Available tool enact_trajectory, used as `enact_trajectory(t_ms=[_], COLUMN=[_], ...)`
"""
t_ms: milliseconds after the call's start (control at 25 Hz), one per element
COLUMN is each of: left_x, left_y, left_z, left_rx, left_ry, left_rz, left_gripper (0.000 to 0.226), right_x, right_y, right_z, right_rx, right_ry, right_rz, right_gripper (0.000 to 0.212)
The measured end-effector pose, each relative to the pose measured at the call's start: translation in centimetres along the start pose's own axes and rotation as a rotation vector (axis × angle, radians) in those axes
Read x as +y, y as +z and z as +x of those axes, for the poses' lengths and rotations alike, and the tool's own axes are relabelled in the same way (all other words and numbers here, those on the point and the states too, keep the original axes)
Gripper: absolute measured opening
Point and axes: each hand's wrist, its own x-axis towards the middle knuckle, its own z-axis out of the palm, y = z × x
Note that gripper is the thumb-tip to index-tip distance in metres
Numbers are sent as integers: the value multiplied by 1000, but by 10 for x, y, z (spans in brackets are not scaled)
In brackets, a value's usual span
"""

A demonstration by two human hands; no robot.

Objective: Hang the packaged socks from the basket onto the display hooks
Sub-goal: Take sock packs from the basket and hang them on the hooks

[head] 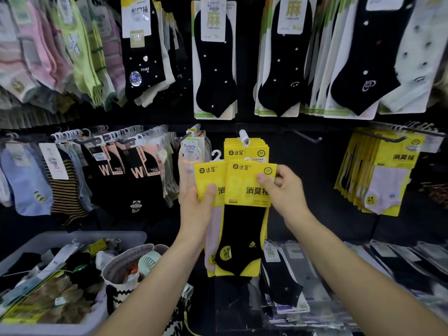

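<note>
Before hung yellow packs (247, 151), left hand (200, 209) gripping half-hidden rear pack (208, 175); right hand (284, 190) pinching front pack (242, 183)

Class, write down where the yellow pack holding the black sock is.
Centre of the head view: the black-sock pack, pinched by the right hand, overlaps the second pack in the left hand, just below the hanging yellow packs.

Basket (80, 236) sits at our lower left, bag (126, 265) just right of it; our two sock packs (247, 185) overlap in front of the stack (252, 151) hanging on the centre hook (243, 137).
</note>
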Motion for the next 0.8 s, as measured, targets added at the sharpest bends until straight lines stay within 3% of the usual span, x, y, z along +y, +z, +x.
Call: enact_trajectory(t_ms=[80,200,720,800], left_x=[-2,-3,2,4], left_y=[-8,-18,-23,-15], left_z=[7,11,8,1], left_rx=[70,126,151,80], left_ry=[-4,-53,-50,-22], left_rz=[24,-12,-6,-21], left_gripper=[22,14,15,11], right_x=[-6,-15,-16,-14], right_y=[-6,-7,-4,-2], right_z=[11,27,22,13], right_rx=[76,117,-11,-39], right_ry=[0,-6,-19,-10], right_rz=[16,-18,-19,4], right_gripper=[13,14,12,10])
